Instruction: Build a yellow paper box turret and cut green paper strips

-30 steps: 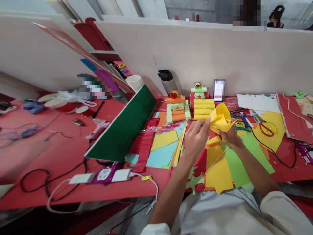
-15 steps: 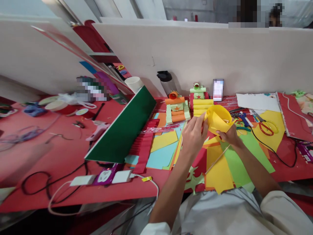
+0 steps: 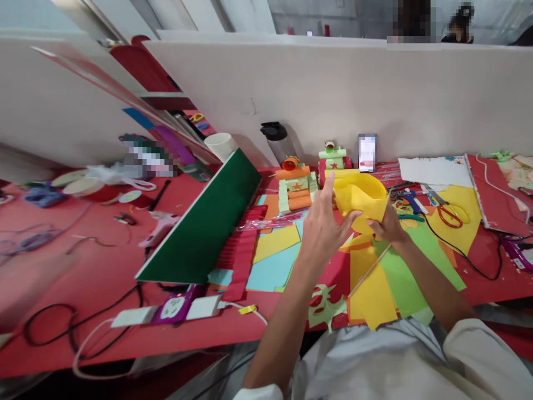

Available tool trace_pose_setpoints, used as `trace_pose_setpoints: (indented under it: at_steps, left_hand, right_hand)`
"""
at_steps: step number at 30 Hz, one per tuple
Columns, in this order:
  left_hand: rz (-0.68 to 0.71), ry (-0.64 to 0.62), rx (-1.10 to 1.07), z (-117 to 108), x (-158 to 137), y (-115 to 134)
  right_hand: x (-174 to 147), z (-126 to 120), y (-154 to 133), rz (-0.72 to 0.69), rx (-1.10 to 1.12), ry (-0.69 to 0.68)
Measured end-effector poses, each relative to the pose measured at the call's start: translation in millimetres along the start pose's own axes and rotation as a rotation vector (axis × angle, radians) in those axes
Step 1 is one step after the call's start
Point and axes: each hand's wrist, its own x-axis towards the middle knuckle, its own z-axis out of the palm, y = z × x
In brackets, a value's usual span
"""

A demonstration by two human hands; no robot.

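Note:
A yellow sheet (image 3: 363,201), which looks like thin craft foam or paper, is curled into a loop above the table. My left hand (image 3: 321,225) grips its left side, the thumb pressed on the near face and the index finger pointing up. On the right, my right hand (image 3: 391,225) pinches the sheet's lower edge. A thin wooden stick (image 3: 368,271) lies below on a yellow sheet (image 3: 372,291), beside a light green sheet (image 3: 410,283). Just behind the loop stand an orange and pale green rolled-paper model (image 3: 296,186) and another paper model (image 3: 333,161).
A green board (image 3: 204,228) leans up on the left of the red table (image 3: 83,283). Scissors (image 3: 449,215) and a blue glue gun (image 3: 414,203) lie to the right. A bottle (image 3: 280,143) and phone (image 3: 367,153) stand by the white partition (image 3: 233,72). Cables run along the front.
My left hand has shifted its grip from the loop's upper rim, with the thumb now on the near face. The loop has turned and opened wider. The camera view has moved slightly.

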Motion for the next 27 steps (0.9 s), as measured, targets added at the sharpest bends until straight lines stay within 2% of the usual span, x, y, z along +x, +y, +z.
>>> trace_pose_setpoints:
  at_steps: [2, 4, 6, 8, 12, 17, 23, 27]
  left_hand:
    - [0.166, 0.128, 0.095, -4.1, -0.9, -3.6]
    - [0.382, 0.157, 0.140, -10.3, -2.9, -7.0]
    - [0.588, 0.055, 0.141, -15.0, -5.1, -8.8]
    - [0.696, -0.033, 0.164, -15.3, -7.2, -9.1]
    - [0.717, -0.043, 0.198, -3.9, -11.0, -9.5]
    - [0.735, 0.070, 0.220, 8.9, -11.3, -13.4]
    - [0.771, 0.135, 0.215, 11.4, -6.3, -17.1]
    - [0.772, 0.105, 0.163, 11.1, -1.6, -17.1]
  right_hand:
    - [4.2, -0.9, -3.3, 0.003, -0.001, 0.041]
    - [8.2, -1.8, -8.3, 0.018, 0.016, 0.064]
    - [11.6, -3.1, -14.1, 0.036, 0.037, 0.064]
    - [14.6, -5.0, -20.0, 0.039, 0.078, 0.068]
    - [19.3, -9.5, -30.7, 0.014, 0.172, 0.081]
    - [20.8, -12.2, -36.6, 0.023, 0.161, 0.057]
    - [18.5, -10.7, -32.2, 0.042, 0.115, 0.026]
    - [16.3, -7.4, -27.2, -0.020, 0.070, 0.001]
